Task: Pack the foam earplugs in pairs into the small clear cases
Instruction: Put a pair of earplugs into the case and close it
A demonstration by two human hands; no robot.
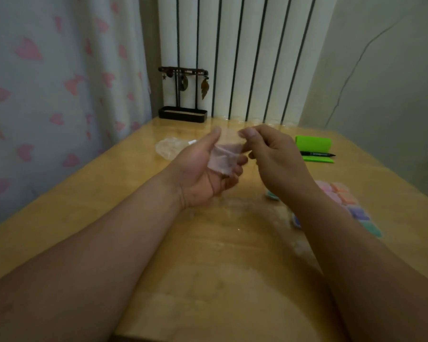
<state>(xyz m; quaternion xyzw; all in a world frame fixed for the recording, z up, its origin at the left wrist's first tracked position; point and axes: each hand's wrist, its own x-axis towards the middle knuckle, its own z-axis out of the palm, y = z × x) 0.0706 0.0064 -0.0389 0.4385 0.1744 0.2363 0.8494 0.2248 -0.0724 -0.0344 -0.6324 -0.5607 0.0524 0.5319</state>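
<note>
step in hand, by judgement: opening or closing one small clear pinkish plastic case (pixel 224 157), raised above the yellow wooden table (pixel 208 267). cradled in the left hand (pixel 200 169), fingers curled beneath it; pinched at the upper flap by the right hand (pixel 274 161). contents hidden by blur.

next move likely calls for firm support from below while the flap is swung or pressed shut.

right of the right forearm: row of pastel blocks (pixel 344 193), pink, orange, purple, teal; packed cases or loose foam, cannot tell. partly covered by that forearm, so reach with care. farther back: green paper pad (pixel 313 144), black marker pen (pixel 316 154), crumpled clear plastic bag (pixel 169 148), dark metal jewellery stand (pixel 183 95).
</note>
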